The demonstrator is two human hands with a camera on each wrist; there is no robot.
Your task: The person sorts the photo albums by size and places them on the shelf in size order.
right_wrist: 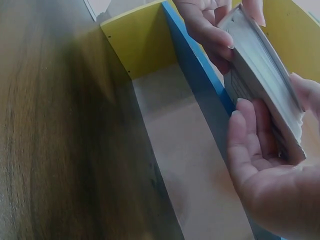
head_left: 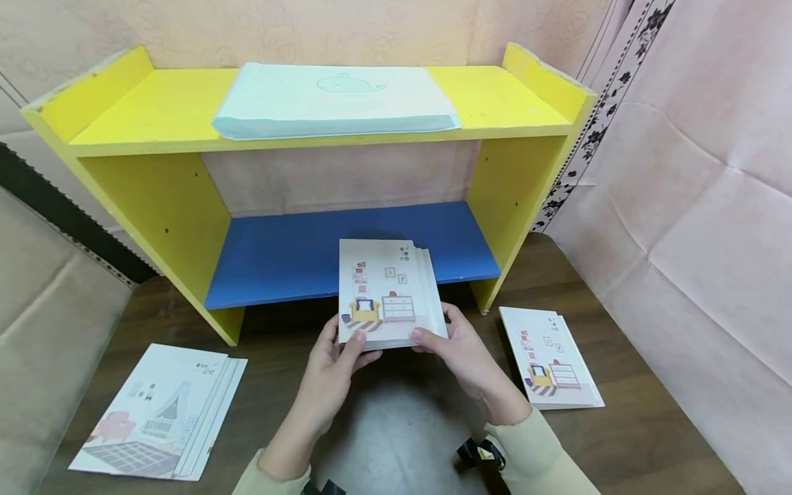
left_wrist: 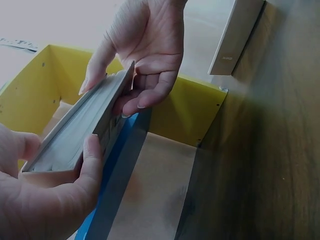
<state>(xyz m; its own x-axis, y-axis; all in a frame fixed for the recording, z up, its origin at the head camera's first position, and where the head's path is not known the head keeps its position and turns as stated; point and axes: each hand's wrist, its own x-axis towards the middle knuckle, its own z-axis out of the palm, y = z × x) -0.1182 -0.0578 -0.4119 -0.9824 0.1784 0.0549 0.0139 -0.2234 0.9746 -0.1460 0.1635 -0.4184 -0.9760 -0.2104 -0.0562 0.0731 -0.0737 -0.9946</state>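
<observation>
Both hands hold a small stack of white notebooks (head_left: 379, 285) in front of the blue shelf, tilted, its top cover printed with a yellow armchair and a chest of drawers. My left hand (head_left: 331, 371) grips the near left corner, thumb on the cover and fingers underneath. At the near right corner, the right hand (head_left: 460, 354) pinches the stack in the same way. The left wrist view shows the page edges of the stack (left_wrist: 82, 122) between the two hands. From the right wrist side, fingers of the right hand (right_wrist: 280, 175) curl under the stack (right_wrist: 262, 65).
A yellow shelf unit (head_left: 538, 158) with a blue lower board (head_left: 278, 254) stands at the back. A pale blue whale-print packet (head_left: 340, 103) lies on its top. Larger notebooks (head_left: 155, 412) lie fanned on the left of the table, and matching armchair notebooks (head_left: 551, 361) on the right.
</observation>
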